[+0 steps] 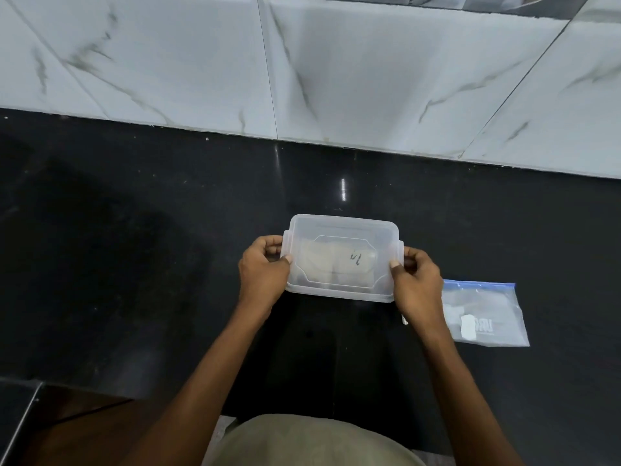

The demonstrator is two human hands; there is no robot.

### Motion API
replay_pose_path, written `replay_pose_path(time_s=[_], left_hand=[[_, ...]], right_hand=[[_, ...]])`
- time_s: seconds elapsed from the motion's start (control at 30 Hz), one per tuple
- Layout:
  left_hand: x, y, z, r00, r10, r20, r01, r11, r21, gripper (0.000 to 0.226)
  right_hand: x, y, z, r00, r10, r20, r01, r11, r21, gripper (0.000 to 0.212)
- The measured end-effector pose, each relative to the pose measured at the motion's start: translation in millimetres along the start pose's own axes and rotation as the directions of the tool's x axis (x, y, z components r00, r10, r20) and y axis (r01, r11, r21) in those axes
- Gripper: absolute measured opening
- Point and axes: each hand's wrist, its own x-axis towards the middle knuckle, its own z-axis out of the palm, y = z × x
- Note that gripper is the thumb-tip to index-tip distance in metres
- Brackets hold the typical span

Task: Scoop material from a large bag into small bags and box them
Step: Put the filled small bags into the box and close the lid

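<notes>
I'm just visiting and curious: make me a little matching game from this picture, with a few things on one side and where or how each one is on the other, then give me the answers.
Things:
1. clear plastic box
2. zip bag with a blue strip
3. left hand
4. pale filled bag

Places or states:
A. lying flat on the black counter, right of the box
B. gripping the box's left end
C. inside the box, seen through the lid
D. lid on, held between both hands

Pairs: 1-D, 2-A, 3-B, 4-C
</notes>
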Motion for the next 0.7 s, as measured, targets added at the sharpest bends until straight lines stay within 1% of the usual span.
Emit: replay_pose_path(time_s=[0.1,0.17,0.3,0.43,0.5,0.57,0.67,0.7], left_hand=[[3.5,2.1,-3.7,0.995,-0.08,0.064,0.081,0.997,-0.015,0.032],[2.8,0.2,-9.1,0.985,-0.124,0.116,0.126,0.992,-0.01,0.035],[-4.3,-6.3,-27.8,0.954,-0.215,0.207,0.206,0.976,0.064,0.035],[-18.1,-18.3,-41.9,0.933,-0.246,0.262,0.229,0.969,0.093,0.029],[-22.2,-25.3,-44.5,0.936,-0.239,0.259,0.222,0.971,0.091,0.028],[-25.6,-29.8,-44.1,0.944,-0.219,0.246,0.205,0.975,0.082,0.025],[-31.5,-37.7,-41.0,0.966,-0.161,0.203,0.161,0.987,0.014,0.008],[-33.4,-40.2,-39.6,0.971,-0.154,0.181,0.156,0.988,0.005,0.006]], right_hand=[[5.2,2.1,-5.8,0.991,0.098,0.088,-0.111,0.981,0.158,0.021],[4.5,2.7,-10.9,0.976,0.145,0.161,-0.178,0.959,0.219,0.02],[-2.3,9.4,-22.7,0.924,0.22,0.314,-0.278,0.948,0.154,0.017],[-15.0,18.3,-32.0,0.85,0.305,0.43,-0.362,0.931,0.054,0.014],[-20.2,21.7,-33.0,0.828,0.336,0.45,-0.391,0.92,0.033,0.013],[-23.3,23.1,-32.4,0.823,0.353,0.446,-0.401,0.916,0.016,0.012],[-29.5,21.6,-29.1,0.843,0.353,0.406,-0.398,0.917,0.029,0.012],[-32.5,21.8,-27.7,0.855,0.348,0.384,-0.395,0.917,0.05,0.014]])
